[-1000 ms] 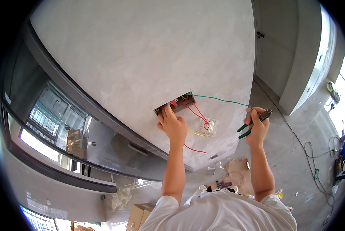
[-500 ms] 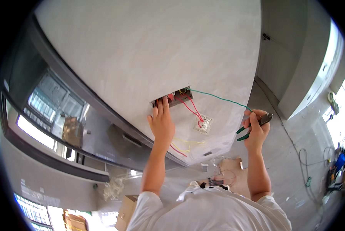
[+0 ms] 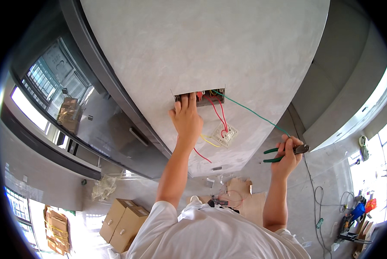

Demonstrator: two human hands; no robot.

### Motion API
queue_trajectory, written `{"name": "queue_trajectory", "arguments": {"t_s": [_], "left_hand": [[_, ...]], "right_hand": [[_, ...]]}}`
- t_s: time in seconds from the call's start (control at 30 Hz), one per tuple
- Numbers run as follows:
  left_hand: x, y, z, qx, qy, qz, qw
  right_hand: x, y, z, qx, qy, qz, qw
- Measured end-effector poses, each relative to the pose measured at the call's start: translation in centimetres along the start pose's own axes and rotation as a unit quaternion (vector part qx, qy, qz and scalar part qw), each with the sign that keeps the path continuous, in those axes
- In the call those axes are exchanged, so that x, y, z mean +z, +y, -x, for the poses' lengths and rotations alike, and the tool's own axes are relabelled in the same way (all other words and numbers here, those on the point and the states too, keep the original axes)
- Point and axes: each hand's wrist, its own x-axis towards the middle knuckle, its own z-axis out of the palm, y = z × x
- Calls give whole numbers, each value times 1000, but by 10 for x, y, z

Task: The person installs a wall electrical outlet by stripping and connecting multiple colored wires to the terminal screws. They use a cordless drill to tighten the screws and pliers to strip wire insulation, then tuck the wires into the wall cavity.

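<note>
My left hand (image 3: pixel 188 123) reaches into a rectangular recessed wall box (image 3: pixel 209 102), its fingers stretched out and the tips hidden inside. Red and yellow wires hang out below its wrist. My right hand (image 3: pixel 290 156) is closed around pliers with green handles (image 3: pixel 273 160), the dark jaws pointing right. A green wire (image 3: pixel 256 113) runs taut from the box's upper right corner to my right fingers, which pinch its end along with the tool. Two red wires (image 3: pixel 218 113) lead from the box to a white socket plate (image 3: pixel 224 135) hanging against the wall.
A dark glossy panel with a handle (image 3: pixel 139 137) borders the wall on the left. Cardboard boxes (image 3: pixel 123 224) stand lower left. Flattened cardboard (image 3: pixel 250 207) lies on the floor below. At right are a loose cable (image 3: pixel 318 207) and a pile of tools (image 3: pixel 357 211).
The whole view has turned and shifted, so the box appears higher and the right hand lower. The left fingers stay in the box; the right hand keeps the pliers and green wire.
</note>
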Motion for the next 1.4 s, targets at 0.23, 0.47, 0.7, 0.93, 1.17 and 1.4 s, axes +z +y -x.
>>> {"name": "queue_trajectory", "arguments": {"t_s": [0.23, 0.47, 0.7, 0.93, 1.17, 1.4], "left_hand": [[-47, 30, 28, 43, 55, 104, 992], [-20, 68, 10, -150, -23, 567, 809], [17, 81, -4, -192, -42, 561, 804], [-17, 96, 4, -36, -167, 173, 970], [-20, 54, 127, 78, -123, 268, 952], [-49, 8, 162, 42, 83, 316, 944]], "right_hand": [[-28, 34, 22, 98, 54, 37, 993], [-28, 31, 78, 84, -24, 121, 989], [-20, 21, 118, 30, -114, 183, 976], [-11, 33, 106, 140, -100, 181, 968], [-48, 56, 97, 157, -31, 157, 975], [-61, 72, 53, 87, 59, 93, 990]]}}
